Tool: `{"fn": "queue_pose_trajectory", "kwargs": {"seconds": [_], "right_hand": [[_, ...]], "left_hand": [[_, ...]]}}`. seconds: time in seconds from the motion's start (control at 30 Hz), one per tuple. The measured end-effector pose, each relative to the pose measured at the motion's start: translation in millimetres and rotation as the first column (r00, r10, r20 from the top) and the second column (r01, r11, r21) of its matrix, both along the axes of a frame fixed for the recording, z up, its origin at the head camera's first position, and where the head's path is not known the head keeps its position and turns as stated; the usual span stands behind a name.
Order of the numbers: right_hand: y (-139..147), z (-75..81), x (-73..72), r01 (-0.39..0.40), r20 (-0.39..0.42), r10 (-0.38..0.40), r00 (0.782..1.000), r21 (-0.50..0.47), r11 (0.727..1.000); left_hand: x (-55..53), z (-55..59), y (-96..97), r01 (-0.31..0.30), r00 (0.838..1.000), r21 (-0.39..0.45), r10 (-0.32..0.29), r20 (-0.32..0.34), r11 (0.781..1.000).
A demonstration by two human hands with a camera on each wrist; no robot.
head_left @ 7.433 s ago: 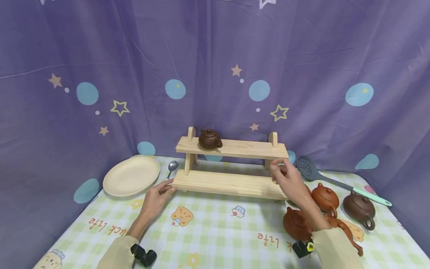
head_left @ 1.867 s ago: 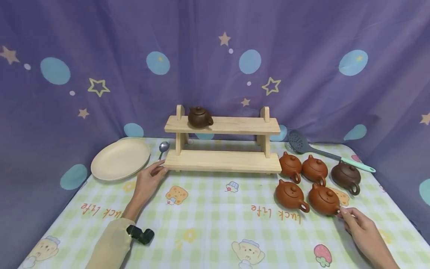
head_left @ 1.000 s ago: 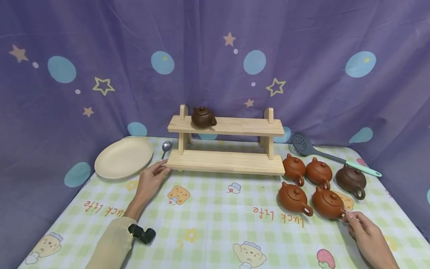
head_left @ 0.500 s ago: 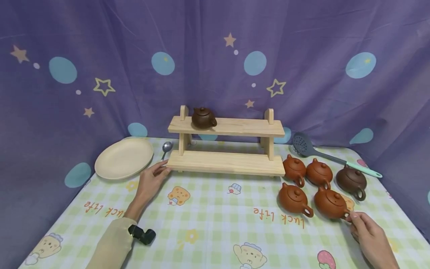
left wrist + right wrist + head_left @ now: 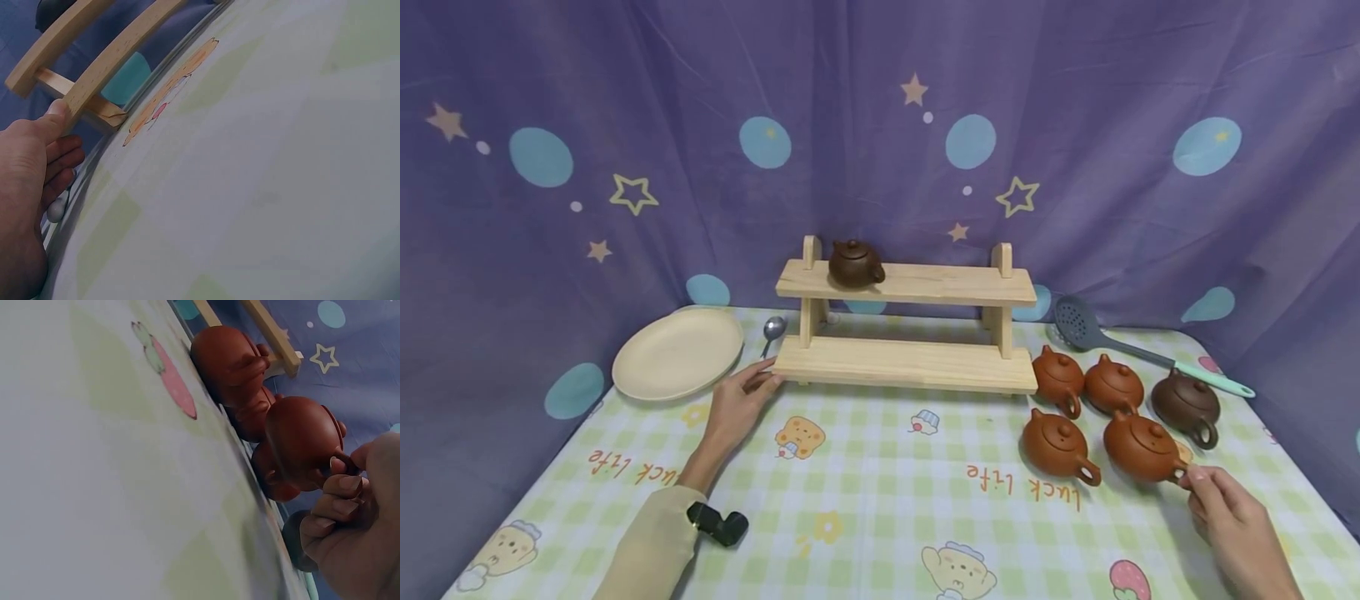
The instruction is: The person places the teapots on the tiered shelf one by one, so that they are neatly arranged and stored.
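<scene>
My right hand (image 5: 1240,521) pinches the handle of a reddish-brown teapot (image 5: 1141,447) at the right of the table. In the right wrist view this teapot (image 5: 303,437) hangs upright a little above the cloth, and fingers curl at its handle. At the left end of a two-tier wooden display shelf (image 5: 902,362), my left hand (image 5: 737,408) grips the lower board. Its thumb lies on the board's edge in the left wrist view, with the fingers beneath. A dark brown teapot (image 5: 855,265) sits on the upper tier, toward the left.
Beside the held teapot stand other reddish-brown teapots (image 5: 1054,444) and a dark brown teapot (image 5: 1185,406). Behind them lies a slotted turner (image 5: 1082,325) with a mint handle. A cream plate (image 5: 677,354) and a metal spoon (image 5: 774,327) are at the left. A purple curtain (image 5: 880,125) backs the table.
Earlier my right hand was near the shelf's right end; it then took the teapot's handle. Over the last second the teapot has shifted slightly right and up. My left hand stays at the shelf.
</scene>
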State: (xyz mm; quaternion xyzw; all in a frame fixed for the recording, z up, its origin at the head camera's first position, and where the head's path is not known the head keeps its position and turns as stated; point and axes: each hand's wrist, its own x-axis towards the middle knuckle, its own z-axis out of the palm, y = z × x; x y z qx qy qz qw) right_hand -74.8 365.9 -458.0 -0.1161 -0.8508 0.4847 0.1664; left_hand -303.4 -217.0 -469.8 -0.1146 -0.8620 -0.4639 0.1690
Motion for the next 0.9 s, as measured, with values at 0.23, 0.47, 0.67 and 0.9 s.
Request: {"fn": "queue_pose_trajectory", "kwargs": {"seconds": [0.23,0.47,0.67,0.9], "right_hand": [[-5,8.6,-6.7,-0.037,-0.058,0.038,0.998,0.021,0.999],[-11,17.0,-17.1,-0.079,-0.091,0.082,0.993,0.031,0.996],[-15,20.6,-25.9,-0.125,-0.129,0.123,0.984,-0.004,0.992],[-22,27.5,-36.5,-0.149,-0.124,0.151,0.981,0.022,0.989]], "left_hand": [[1.0,-1.2,0.7,-0.010,1.000,0.009,0.010,0.026,1.000],[-0.7,-2.0,0.7,-0.017,0.999,0.007,0.017,0.028,1.000],[-0.6,-1.6,0.5,-0.016,1.000,0.010,0.016,0.021,1.000],[-0.5,-1.7,0.5,-0.013,1.000,0.012,0.013,0.016,1.000]]}}
